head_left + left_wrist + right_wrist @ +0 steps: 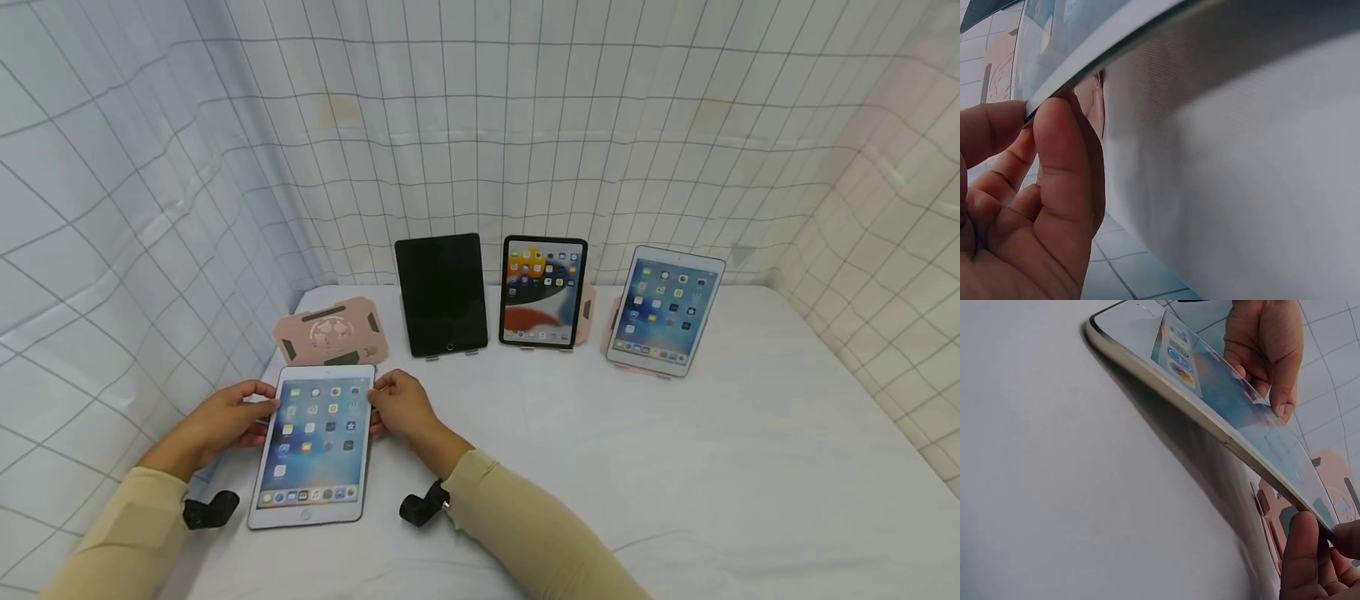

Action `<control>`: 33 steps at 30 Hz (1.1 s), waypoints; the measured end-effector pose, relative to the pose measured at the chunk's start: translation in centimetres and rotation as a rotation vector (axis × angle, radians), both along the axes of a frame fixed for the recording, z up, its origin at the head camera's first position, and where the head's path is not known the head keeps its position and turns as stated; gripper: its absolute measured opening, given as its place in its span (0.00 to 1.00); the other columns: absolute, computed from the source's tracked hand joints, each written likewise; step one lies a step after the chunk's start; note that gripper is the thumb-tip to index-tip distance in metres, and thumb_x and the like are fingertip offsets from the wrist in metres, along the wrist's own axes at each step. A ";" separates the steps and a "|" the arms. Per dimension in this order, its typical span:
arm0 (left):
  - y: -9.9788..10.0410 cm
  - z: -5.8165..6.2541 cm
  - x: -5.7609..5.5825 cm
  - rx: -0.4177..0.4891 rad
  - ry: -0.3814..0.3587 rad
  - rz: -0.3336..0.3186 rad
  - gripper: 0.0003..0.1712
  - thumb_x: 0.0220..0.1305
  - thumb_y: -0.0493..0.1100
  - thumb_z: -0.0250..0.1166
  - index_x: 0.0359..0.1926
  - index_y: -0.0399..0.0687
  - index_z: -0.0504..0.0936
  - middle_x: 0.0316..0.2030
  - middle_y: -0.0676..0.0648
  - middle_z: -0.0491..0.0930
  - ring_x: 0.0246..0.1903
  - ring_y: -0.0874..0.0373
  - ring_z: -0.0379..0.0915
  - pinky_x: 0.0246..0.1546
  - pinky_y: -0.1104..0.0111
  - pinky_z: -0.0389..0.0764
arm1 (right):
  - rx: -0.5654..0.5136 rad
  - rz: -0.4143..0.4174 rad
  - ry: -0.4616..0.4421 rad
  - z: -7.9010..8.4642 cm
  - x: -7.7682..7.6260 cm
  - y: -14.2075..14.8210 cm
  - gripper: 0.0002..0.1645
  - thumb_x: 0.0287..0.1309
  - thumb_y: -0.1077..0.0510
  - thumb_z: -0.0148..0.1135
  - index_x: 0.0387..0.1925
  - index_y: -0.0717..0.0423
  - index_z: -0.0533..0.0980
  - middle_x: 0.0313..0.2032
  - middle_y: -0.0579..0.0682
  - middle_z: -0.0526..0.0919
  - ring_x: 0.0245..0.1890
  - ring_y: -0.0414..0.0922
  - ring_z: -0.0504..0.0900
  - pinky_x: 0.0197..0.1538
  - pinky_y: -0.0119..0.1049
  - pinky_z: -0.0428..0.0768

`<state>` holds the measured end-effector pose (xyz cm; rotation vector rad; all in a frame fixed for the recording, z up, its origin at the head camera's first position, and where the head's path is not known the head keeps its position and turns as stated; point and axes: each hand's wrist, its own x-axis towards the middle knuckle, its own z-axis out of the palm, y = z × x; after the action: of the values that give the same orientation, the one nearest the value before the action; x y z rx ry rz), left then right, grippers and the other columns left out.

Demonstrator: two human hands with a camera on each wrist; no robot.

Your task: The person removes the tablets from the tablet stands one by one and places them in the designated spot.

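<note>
White tablet (313,446), far end raised above the cloth (510,450), just before a pink stand (332,333); left edge pinched between thumb and fingers of the left hand (225,421), right edge likewise by the right hand (405,408). Rightward, propped in a row: dark tablet (442,292), black-framed tablet (543,287), second white tablet (663,312).

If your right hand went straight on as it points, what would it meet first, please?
The white tablet, which the right hand pinches; beyond it, probably the pink stand, though depth is unclear.
</note>
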<state>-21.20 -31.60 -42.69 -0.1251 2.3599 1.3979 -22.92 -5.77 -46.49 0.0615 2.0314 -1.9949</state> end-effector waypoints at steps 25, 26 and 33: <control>-0.6 -1.3 0.1 -0.096 -0.073 0.013 0.19 0.75 0.40 0.51 0.58 0.29 0.65 0.35 0.46 0.79 0.33 0.57 0.76 0.32 0.66 0.84 | 0.139 0.015 -0.055 -0.3 0.4 -1.1 0.07 0.65 0.66 0.61 0.32 0.56 0.72 0.22 0.52 0.77 0.17 0.41 0.76 0.21 0.29 0.79; -0.6 -1.4 0.1 -0.097 -0.076 0.013 0.19 0.75 0.40 0.51 0.58 0.29 0.66 0.36 0.45 0.79 0.33 0.57 0.76 0.32 0.66 0.84 | 0.148 0.016 -0.051 -0.3 0.4 -1.1 0.07 0.65 0.66 0.61 0.31 0.56 0.72 0.22 0.52 0.77 0.17 0.41 0.76 0.21 0.29 0.79; -0.6 -1.7 -0.1 -0.104 -0.098 0.024 0.20 0.74 0.40 0.53 0.59 0.29 0.66 0.37 0.44 0.78 0.33 0.56 0.75 0.33 0.66 0.84 | 0.233 0.030 -0.046 -0.2 0.3 -1.0 0.07 0.65 0.63 0.63 0.31 0.55 0.73 0.21 0.51 0.78 0.16 0.40 0.76 0.22 0.29 0.78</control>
<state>-21.31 -32.17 -44.41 -0.2460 2.3562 1.2506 -22.61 -6.74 -46.71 0.1237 2.2107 -1.7148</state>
